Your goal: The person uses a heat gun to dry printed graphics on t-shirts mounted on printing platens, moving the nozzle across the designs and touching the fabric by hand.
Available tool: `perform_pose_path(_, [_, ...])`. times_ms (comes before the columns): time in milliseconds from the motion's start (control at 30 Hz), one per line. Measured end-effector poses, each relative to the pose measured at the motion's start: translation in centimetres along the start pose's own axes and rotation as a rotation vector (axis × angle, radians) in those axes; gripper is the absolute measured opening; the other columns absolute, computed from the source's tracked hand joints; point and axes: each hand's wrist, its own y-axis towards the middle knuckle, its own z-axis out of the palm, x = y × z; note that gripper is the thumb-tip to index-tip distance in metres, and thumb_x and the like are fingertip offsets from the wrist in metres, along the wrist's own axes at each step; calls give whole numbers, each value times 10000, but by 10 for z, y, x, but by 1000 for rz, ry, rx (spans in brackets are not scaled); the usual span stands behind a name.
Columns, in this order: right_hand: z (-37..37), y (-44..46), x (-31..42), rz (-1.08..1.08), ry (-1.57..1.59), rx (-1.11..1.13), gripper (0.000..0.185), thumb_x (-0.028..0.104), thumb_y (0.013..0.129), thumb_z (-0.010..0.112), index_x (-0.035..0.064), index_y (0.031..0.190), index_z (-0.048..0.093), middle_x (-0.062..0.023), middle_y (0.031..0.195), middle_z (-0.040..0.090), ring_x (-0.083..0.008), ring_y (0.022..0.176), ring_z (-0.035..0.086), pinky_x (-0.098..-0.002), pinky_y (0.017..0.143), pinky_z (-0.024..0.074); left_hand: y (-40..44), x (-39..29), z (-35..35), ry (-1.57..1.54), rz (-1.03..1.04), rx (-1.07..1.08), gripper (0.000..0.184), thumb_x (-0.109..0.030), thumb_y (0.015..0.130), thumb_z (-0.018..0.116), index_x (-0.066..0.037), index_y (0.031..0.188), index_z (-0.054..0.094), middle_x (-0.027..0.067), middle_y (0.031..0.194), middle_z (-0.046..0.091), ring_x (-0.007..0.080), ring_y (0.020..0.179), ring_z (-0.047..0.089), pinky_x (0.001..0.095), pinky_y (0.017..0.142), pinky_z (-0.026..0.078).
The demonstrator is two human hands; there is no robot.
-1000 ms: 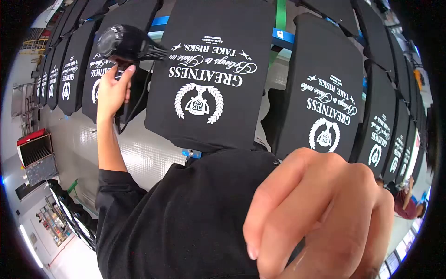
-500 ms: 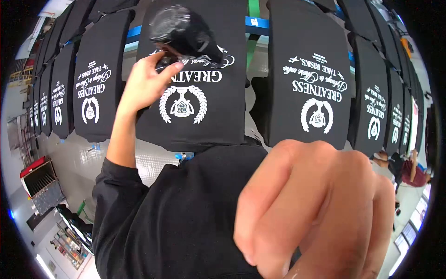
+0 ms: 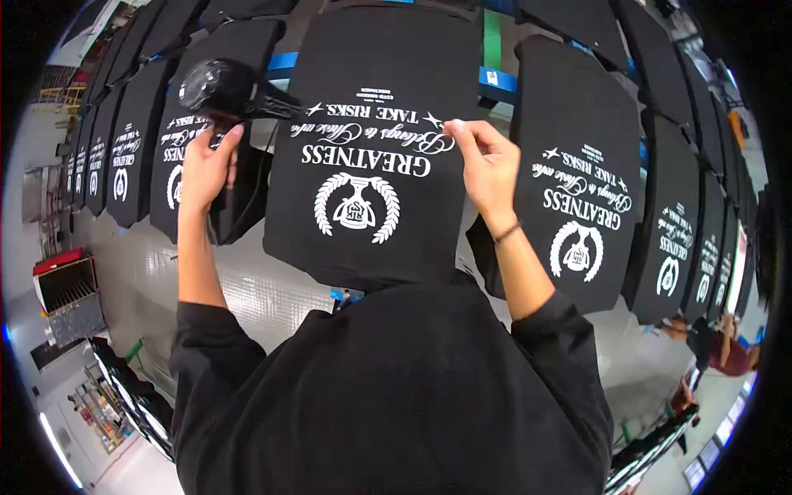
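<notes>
My left hand (image 3: 208, 169) is closed around the handle of a black hair dryer (image 3: 219, 87). The dryer's nozzle points right, at the upper left edge of the print on a black T-shirt (image 3: 363, 272) in front of me. White lettering and a wreath emblem, upside down in this view, make up the print (image 3: 365, 167). At the right end of its script line is my right hand (image 3: 491, 165), thumb and forefinger pinched together. Whether anything small is between those fingertips, I cannot make out.
Rows of black printed shirts, such as the neighbouring shirt (image 3: 577, 165), curve away on both sides. Blue rails (image 3: 497, 80) and a green bar (image 3: 492, 41) show between them. Another person (image 3: 730, 351) is at the far right. A red-topped cart (image 3: 66, 285) stands at left.
The hair dryer has moved left, off the middle of the print to its edge. My right hand has dropped from close to the camera to the print's right side.
</notes>
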Motion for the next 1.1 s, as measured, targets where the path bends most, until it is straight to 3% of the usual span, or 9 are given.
perform_pose_path(33, [-5,4,-41,-196,-305,-51,164,166,937,673,29,966,757,-81,993,722,-232,962,642,-340,879,484,4,2,3,-25,7,11,371,-305,942,690,42,1042,606,-16,586,506,76,419,465,244,387,363])
perform_pose_path(100, [-12,-5,-88,-196,-659,-28,319,205,994,574,53,1265,646,-164,1411,513,-354,1279,446,-438,1088,362,10,-3,12,20,60,71,444,-308,930,699,73,1126,580,-18,588,506,64,428,461,237,390,357])
perform_pose_path(233, [-6,-16,-143,-84,-626,-119,543,246,1020,521,-59,1453,405,-271,1509,379,-427,1392,352,-469,1164,290,6,-30,52,-44,96,191,606,-291,921,707,121,1319,508,-26,574,521,57,422,468,231,391,362])
perform_pose_path(467, [-3,-28,-147,-66,-690,-166,549,249,1019,500,-57,1460,385,-242,1505,389,-432,1386,341,-480,1164,283,6,-68,114,73,240,461,591,-353,887,709,106,1241,593,34,569,589,88,471,572,270,478,463])
perform_pose_path(667, [7,-45,-148,73,-567,-171,592,311,1035,466,-51,1486,345,-244,1496,388,-399,1363,378,-449,1156,296,9,-67,100,157,189,295,586,-377,872,713,63,1247,617,76,622,629,121,497,603,291,539,493])
perform_pose_path(767, [10,-40,-148,71,-594,-196,585,320,1038,455,-33,1492,350,-230,1496,395,-390,1367,376,-451,1155,293,22,-49,87,222,315,87,548,-377,883,698,61,1205,630,58,590,609,119,485,604,289,505,477])
perform_pose_path(867, [9,-41,-147,47,-621,-202,552,310,1037,458,-16,1477,388,-207,1499,399,-377,1382,347,-465,1154,275,19,-61,79,121,139,184,545,-370,887,694,63,1210,624,39,571,595,111,464,585,282,474,460])
perform_pose_path(1000, [6,-44,-147,-40,-615,-223,499,282,1027,479,7,1442,440,-185,1482,418,-371,1367,350,-468,1154,264,21,-53,79,44,121,217,545,-366,891,690,81,1196,622,44,557,594,113,468,583,285,489,465])
perform_pose_path(1100, [2,-45,-146,-74,-598,-228,467,255,1021,490,14,1421,468,-174,1461,437,-362,1341,365,-461,1146,267,14,-46,68,178,330,63,575,-390,885,692,103,1174,632,110,586,622,139,518,617,326,597,505])
